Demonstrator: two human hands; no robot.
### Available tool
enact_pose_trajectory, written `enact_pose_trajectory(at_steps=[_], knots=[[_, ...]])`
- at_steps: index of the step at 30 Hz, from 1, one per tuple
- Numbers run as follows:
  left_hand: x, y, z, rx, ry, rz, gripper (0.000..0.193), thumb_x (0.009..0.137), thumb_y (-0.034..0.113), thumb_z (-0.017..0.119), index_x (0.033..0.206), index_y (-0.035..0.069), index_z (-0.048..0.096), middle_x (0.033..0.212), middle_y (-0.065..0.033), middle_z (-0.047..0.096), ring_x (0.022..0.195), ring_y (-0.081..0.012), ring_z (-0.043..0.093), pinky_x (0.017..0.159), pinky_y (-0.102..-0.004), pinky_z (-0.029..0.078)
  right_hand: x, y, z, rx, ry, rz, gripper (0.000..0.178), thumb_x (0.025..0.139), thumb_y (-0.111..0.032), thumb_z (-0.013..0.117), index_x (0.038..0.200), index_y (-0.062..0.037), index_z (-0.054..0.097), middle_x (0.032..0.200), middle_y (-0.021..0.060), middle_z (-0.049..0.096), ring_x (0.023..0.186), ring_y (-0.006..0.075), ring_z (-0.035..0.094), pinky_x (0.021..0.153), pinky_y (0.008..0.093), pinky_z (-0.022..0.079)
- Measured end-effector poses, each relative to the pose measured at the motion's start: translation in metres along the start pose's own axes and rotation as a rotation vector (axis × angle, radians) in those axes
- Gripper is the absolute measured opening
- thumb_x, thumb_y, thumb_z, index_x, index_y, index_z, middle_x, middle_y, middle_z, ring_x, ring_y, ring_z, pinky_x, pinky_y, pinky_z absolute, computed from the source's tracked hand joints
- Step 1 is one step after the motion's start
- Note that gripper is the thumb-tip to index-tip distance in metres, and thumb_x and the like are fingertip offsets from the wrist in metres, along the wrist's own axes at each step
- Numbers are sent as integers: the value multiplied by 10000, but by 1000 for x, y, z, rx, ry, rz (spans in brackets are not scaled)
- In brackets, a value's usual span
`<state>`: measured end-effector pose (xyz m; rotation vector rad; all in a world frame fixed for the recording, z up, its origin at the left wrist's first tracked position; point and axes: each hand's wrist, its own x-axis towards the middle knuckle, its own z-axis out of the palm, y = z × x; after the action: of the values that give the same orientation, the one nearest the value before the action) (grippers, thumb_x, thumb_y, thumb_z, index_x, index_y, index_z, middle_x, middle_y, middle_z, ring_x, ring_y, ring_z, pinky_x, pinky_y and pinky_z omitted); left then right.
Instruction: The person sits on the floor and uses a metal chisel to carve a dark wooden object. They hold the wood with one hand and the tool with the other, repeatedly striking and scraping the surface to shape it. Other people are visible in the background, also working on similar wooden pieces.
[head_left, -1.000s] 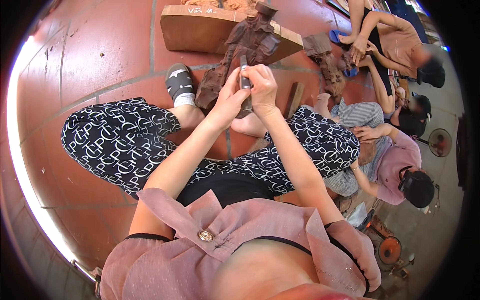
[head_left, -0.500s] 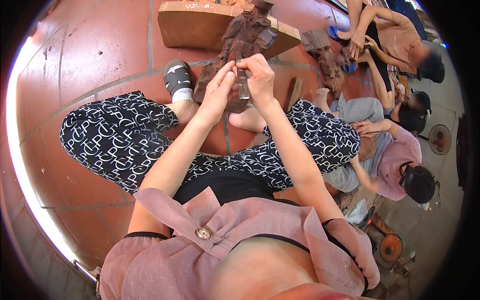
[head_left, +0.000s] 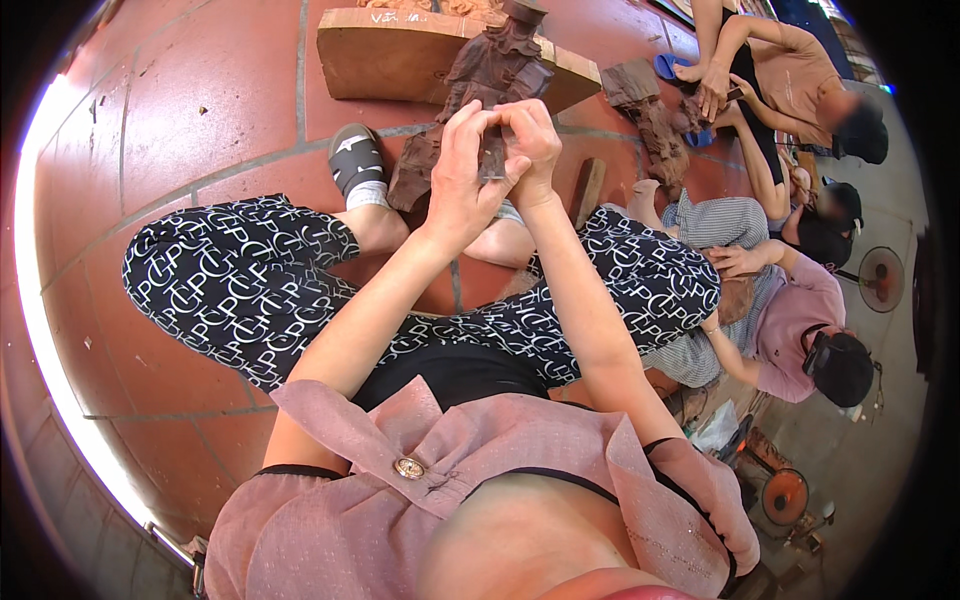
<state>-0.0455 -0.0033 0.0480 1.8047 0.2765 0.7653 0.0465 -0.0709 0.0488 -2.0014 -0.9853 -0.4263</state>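
A dark brown carved wooden figure [head_left: 497, 68] with a hat stands on the floor in front of me. My left hand [head_left: 462, 178] and my right hand [head_left: 534, 140] meet over its lower part, fingertips close together. Between them is a small flat shiny strip [head_left: 492, 163], which looks like a blade or a piece of glass. My right fingers are curled around its top end. My left fingers are bent over it, with the thumb reaching across near its lower end. The hands hide part of the carving.
Behind the figure lies a thick wooden slab [head_left: 385, 62] with paler carving on top. To the right are a wooden stick [head_left: 588, 192] and another dark carving [head_left: 655, 130]. Several people sit along the right, with a fan [head_left: 880, 279] near them. My sandalled foot [head_left: 357, 165] rests left of the figure.
My left hand has moved up and right, from beside the strip to over it, its thumb now crossing toward my right hand. My right hand has shifted slightly right and turned inward.
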Motion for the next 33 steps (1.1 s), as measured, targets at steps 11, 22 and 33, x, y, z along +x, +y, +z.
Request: enact_pose_trajectory(at_steps=[11,22,33], knots=[[-1,-16,-5,-111,23,-9,256,808,110,646,1044,25,596,1201,-219,544,1192,-327,496,960,-379,415,-3,4,6,98,-62,26,136,628,2,646,757,-32,617,755,94,586,711,258,590,615,328,484],[-10,-21,-20,-164,-18,-88,188,820,50,605,1003,16,634,1169,-200,587,1166,-278,531,982,-357,401,-10,-1,6,82,-148,18,186,569,7,675,738,-39,611,739,90,568,705,261,580,612,347,482],[-17,-19,-20,-214,-14,-161,196,815,59,614,1005,16,637,1181,-195,584,1150,-276,543,968,-362,412,-15,-8,3,114,-139,75,173,581,13,665,737,-42,612,750,99,575,687,270,583,592,341,487]])
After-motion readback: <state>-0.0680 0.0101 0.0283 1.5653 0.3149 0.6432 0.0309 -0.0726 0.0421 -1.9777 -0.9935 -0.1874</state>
